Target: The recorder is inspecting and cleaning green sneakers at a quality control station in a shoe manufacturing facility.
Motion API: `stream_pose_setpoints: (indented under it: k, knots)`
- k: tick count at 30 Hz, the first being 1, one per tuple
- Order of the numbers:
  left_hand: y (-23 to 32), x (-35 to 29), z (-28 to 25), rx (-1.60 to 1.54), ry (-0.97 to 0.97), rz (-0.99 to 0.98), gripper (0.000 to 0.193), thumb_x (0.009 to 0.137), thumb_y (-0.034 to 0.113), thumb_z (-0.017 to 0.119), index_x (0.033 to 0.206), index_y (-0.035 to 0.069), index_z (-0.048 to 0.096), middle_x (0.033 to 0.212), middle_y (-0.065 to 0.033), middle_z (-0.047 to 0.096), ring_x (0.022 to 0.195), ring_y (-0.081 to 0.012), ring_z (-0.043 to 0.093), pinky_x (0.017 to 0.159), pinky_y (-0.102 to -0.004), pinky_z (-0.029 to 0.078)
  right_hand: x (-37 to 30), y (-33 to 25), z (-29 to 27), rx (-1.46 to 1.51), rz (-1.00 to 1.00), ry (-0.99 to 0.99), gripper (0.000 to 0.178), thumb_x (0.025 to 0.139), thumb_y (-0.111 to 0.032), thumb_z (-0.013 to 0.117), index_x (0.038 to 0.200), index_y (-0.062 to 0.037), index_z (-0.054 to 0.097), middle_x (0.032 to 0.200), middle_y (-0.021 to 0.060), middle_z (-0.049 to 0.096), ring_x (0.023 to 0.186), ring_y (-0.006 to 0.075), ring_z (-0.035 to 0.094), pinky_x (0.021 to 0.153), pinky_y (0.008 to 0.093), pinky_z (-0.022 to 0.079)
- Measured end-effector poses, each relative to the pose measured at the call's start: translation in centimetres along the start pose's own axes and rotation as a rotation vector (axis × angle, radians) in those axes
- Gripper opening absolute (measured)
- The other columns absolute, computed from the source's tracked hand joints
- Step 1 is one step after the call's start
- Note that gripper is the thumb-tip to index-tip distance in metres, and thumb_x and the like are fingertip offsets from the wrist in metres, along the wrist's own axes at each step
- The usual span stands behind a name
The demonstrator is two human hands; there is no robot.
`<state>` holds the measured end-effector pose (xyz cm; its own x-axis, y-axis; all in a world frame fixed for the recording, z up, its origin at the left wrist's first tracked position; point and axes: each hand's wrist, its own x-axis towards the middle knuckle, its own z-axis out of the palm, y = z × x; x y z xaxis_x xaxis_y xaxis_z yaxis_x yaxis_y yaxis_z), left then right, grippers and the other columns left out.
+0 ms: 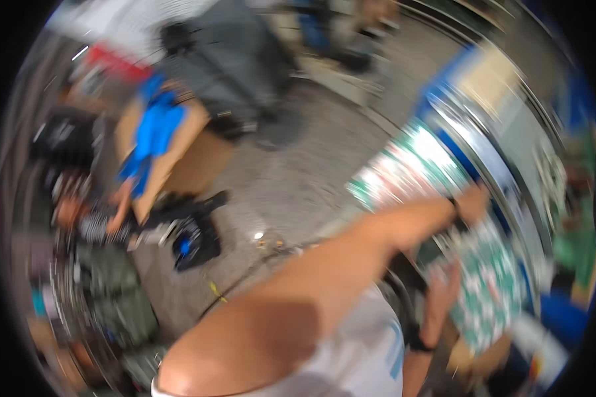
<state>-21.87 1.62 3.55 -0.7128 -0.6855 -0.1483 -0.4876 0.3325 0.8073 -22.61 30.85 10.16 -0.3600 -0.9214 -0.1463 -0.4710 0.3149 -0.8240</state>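
Note:
Motion blur covers much of the view. My left arm stretches across to the right, and my left hand lies at the edge of a blue and metal machine frame. Beyond that forearm is a stack or sheet of green, white and red printed packaging. My right hand is lower, beside a second piece of similar green and white printed packaging; whether it touches it is unclear. The fingers of both hands are too smeared to show a grip.
Over at the left, another person sits or crouches by a cardboard box with blue material on it. A black bag lies on the grey floor. A dark grey covered bulk stands at the back.

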Motion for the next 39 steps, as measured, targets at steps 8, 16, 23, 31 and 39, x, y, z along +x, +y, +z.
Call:
stream_pose_setpoints:
  k: [8, 16, 23, 31, 39]
  knots:
    - [3.0, -8.0, 1.9, -0.125, 0.308, -0.181, 0.124, 0.075, 0.041, 0.091, 0.166, -0.011, 0.024, 0.143, -0.0343, 0.052, 0.129, -0.0492, 0.061, 0.108, -0.0592, 0.050, 8.2, 9.9, 2.0, -0.224, 0.087, 0.100, 0.064, 0.112, -0.044, 0.056, 0.150, 0.0070, 0.063, 0.143, 0.0313, 0.069, 0.130, 0.0407, 0.068, 0.110, 0.0453, 0.053]
    - [0.0, -9.3, 1.7, 0.088, 0.406, -0.136, 0.082, 0.068, 0.016, 0.090, 0.137, -0.011, 0.053, 0.128, -0.0257, 0.057, 0.119, -0.0421, 0.061, 0.101, -0.0540, 0.048, 5.8, 4.8, 6.7, -0.044, -0.078, -0.076, 0.051, 0.112, -0.027, 0.054, 0.145, 0.0111, 0.064, 0.144, 0.0313, 0.068, 0.128, 0.0429, 0.066, 0.112, 0.0466, 0.049]
    - [-1.0, -11.7, -0.6, 0.080, 0.482, 0.025, 0.075, 0.069, 0.028, 0.090, 0.128, -0.008, 0.061, 0.132, -0.0284, 0.059, 0.123, -0.0461, 0.060, 0.103, -0.0538, 0.053, 7.7, 7.9, 1.7, -0.233, -0.011, 0.203, 0.050, 0.109, -0.023, 0.062, 0.150, 0.0065, 0.065, 0.147, 0.0282, 0.067, 0.134, 0.0397, 0.064, 0.117, 0.0463, 0.048]
    - [-1.9, -10.8, -13.8, -0.208, 0.281, -0.144, 0.080, 0.070, 0.028, 0.102, 0.133, -0.007, 0.068, 0.123, -0.0211, 0.075, 0.115, -0.0297, 0.073, 0.104, -0.0425, 0.057, 8.3, 9.6, -0.5, -0.528, -0.210, 0.489, 0.047, 0.081, -0.031, 0.081, 0.120, -0.0058, 0.077, 0.116, 0.0198, 0.071, 0.107, 0.0423, 0.069, 0.094, 0.0529, 0.057]
    - [3.5, 6.1, -27.6, 0.377, 0.469, 0.304, 0.067, 0.072, 0.017, 0.098, 0.131, 0.003, 0.069, 0.127, -0.0212, 0.072, 0.121, -0.0417, 0.069, 0.105, -0.0468, 0.056, 8.1, 7.7, -0.9, -0.487, -0.177, 0.542, 0.045, 0.074, -0.027, 0.084, 0.115, -0.0095, 0.077, 0.111, 0.0169, 0.068, 0.100, 0.0404, 0.068, 0.085, 0.0514, 0.056]
